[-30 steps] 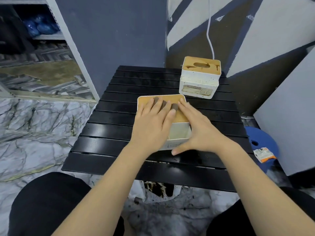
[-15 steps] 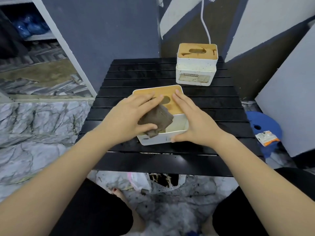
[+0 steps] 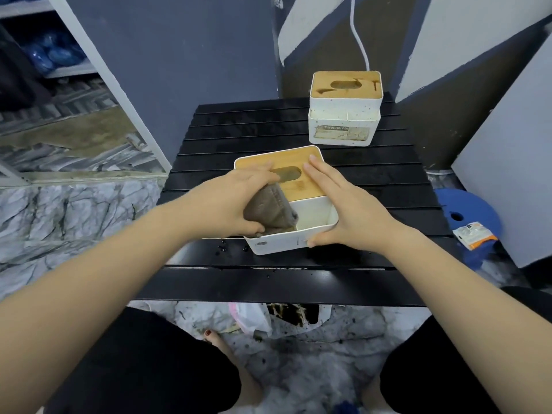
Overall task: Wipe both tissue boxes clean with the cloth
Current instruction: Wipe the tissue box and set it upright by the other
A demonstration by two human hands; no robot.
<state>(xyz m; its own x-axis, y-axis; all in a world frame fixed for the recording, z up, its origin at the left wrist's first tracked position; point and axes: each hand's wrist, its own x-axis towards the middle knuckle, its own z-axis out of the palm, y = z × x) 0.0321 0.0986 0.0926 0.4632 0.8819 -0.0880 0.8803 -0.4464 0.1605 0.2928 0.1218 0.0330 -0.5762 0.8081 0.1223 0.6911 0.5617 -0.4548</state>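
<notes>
A white tissue box with a wooden lid (image 3: 301, 174) sits near the middle of the black slatted table (image 3: 268, 282). My left hand (image 3: 233, 201) grips a folded brown cloth (image 3: 273, 209) between fingers and thumb, pushing it down into the box's open white compartment at the front. My right hand (image 3: 343, 210) holds the box's right side, fingers lying straight along the lid and thumb pressed on the front wall. A second white tissue box with a wooden top (image 3: 345, 110) stands at the table's far right.
A white cable (image 3: 358, 34) hangs down the wall behind the far box. A blue round stool (image 3: 469, 216) with a small packet (image 3: 475, 234) on it stands right of the table. Grey boards lean at the right. Water drops dot the table near the box.
My left hand went from lying flat on the lid to gripping the cloth and bringing it down into the box's front compartment. The right hand kept steadying the box's right side.
</notes>
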